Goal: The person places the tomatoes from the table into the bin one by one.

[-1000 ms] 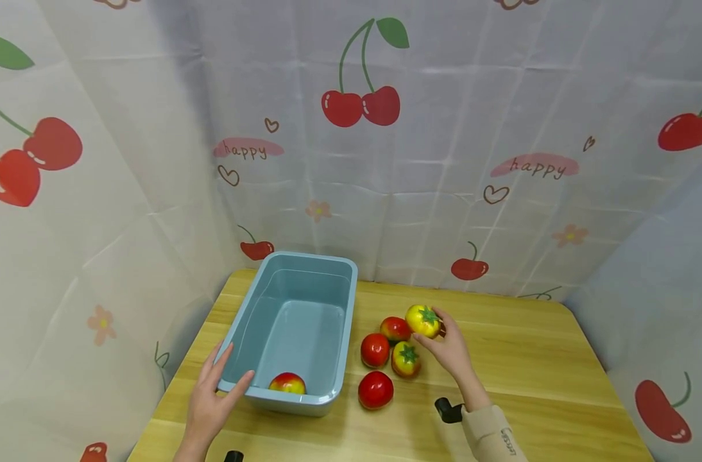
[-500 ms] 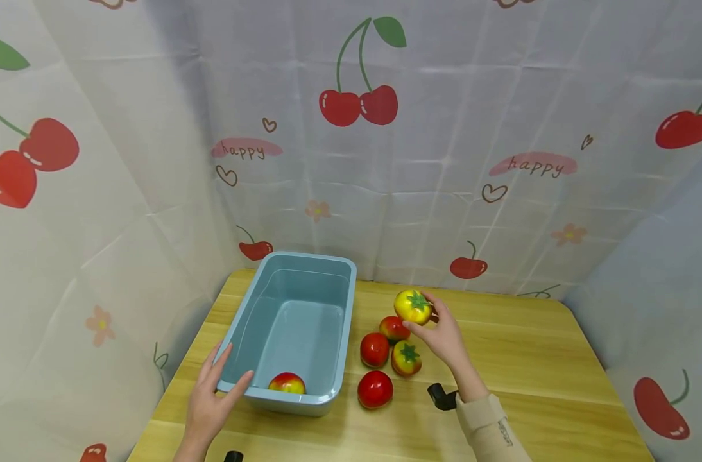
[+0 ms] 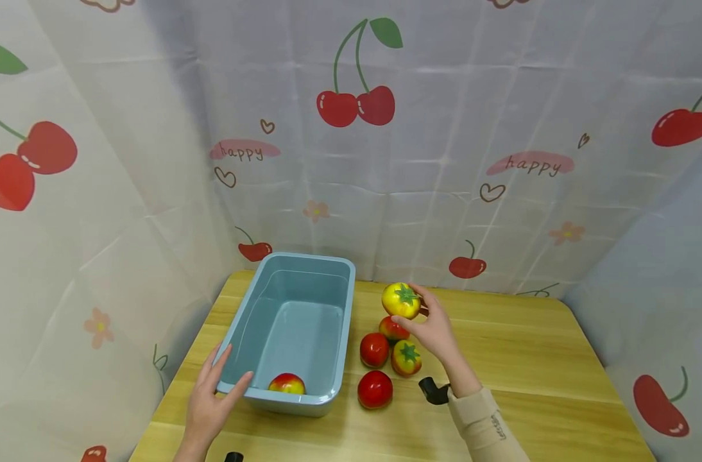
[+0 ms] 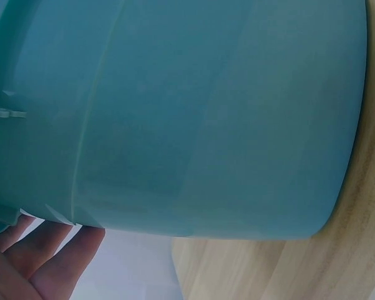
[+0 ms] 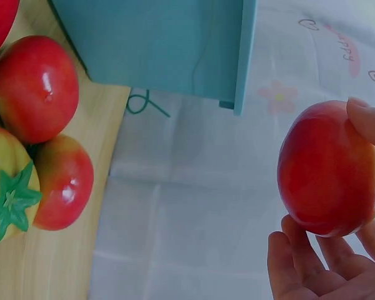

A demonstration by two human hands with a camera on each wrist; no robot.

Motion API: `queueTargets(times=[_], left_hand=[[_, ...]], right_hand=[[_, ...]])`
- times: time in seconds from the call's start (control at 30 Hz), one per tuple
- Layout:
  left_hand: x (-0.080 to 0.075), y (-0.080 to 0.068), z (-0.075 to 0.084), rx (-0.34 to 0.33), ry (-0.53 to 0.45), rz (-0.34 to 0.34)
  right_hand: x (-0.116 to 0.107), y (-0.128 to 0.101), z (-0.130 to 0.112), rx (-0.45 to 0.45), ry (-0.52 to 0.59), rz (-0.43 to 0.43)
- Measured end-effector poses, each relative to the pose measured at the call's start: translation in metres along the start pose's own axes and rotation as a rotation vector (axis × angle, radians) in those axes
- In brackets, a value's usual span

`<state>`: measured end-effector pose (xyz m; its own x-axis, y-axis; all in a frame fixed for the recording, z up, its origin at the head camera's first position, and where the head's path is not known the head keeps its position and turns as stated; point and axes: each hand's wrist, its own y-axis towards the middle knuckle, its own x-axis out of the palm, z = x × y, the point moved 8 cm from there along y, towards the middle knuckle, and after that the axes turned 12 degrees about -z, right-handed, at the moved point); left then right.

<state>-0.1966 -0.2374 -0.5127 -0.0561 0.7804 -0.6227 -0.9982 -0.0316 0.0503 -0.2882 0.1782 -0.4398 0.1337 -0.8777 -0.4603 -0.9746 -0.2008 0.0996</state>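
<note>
Left to right, we see: left hand (image 3: 209,401) on the near-left corner of the blue tub (image 3: 293,282), fingers straight along the outer wall, thumb hooked over the rim. Fingers relaxed, bracing, gripping nothing. In the left wrist view its fingers (image 4: 47,259) sit under the tub (image 4: 194,112) edge.

The tub stands on the counter (image 3: 530,359), one red-yellow tomato (image 3: 287,384) inside at the near end.

Just right of the tub, four tomatoes clustered on the counter: red one (image 3: 375,389) nearest us, another red one (image 3: 375,350), a yellowish one with green calyx (image 3: 407,358), one partly hidden (image 3: 393,328) behind.

Right hand (image 3: 434,330) raised above the cluster, fingers curled round a yellow-red tomato (image 3: 401,300), clear of the counter. The right wrist view shows its red underside (image 5: 328,169) cradled on the fingertips (image 5: 300,262).
</note>
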Motion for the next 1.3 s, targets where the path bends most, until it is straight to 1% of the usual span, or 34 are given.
queueTargets(times=[0.57, 1.0, 1.3], left_hand=[[-0.001, -0.001, 0.003, 0.012, -0.002, 0.010], [-0.002, -0.002, 0.004, 0.013, -0.008, 0.008], [-0.002, -0.002, 0.003, 0.012, 0.002, 0.014]], right_hand=[[0.019, 0.010, -0.021, -0.057, -0.015, -0.045], [0.041, 0.017, -0.034, -0.064, 0.011, -0.088], [0.054, 0.019, -0.044, -0.120, -0.006, -0.106]])
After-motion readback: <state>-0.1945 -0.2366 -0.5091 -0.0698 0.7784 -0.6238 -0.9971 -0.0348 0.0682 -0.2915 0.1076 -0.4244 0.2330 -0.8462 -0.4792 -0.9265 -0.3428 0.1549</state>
